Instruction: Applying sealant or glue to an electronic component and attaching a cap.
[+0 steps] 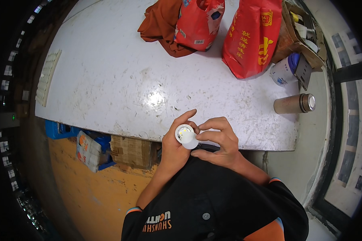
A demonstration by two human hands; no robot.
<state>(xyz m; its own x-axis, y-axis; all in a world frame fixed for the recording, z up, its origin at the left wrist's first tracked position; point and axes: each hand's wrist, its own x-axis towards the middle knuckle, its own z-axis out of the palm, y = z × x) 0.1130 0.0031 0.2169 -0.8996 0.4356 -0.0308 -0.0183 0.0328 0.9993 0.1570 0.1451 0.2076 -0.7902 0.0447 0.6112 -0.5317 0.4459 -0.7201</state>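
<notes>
Both my hands have a closed grip on the white bulb at the counter edge: left hand cupping it, right hand fingertips pinching its base.

Smooth white plastic bulb body, scuffed matt table, glossy red bags, seemingly brushed-metal flask.

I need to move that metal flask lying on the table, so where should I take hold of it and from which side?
Grip the bronze flask around the middle of its body, coming down from above. It lies on its side on the table, cap pointing right, so the round barrel is open to fingers front and back.
</notes>
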